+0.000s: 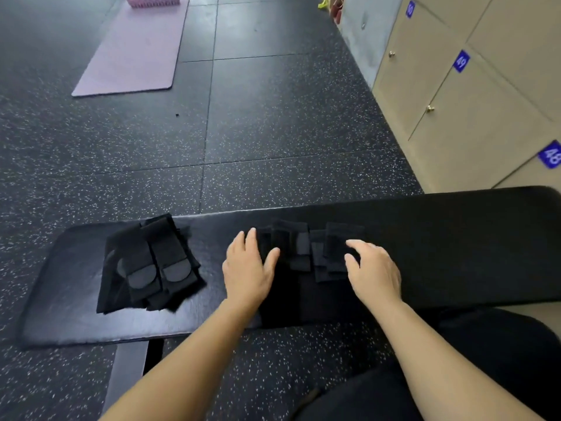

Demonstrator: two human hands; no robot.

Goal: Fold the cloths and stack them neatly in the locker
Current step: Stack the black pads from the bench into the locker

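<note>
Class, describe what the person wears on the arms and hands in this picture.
Nothing: the left forearm and right forearm are bare, no sleeve showing. The left hand and right hand carry no visible glove, ring, watch or band.

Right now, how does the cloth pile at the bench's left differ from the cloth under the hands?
The left pile lies untouched; the middle cloth has the left hand and right hand on it. The pile shows grey rounded patches; the cloth none clearly. Both are black, on the bench.
</note>
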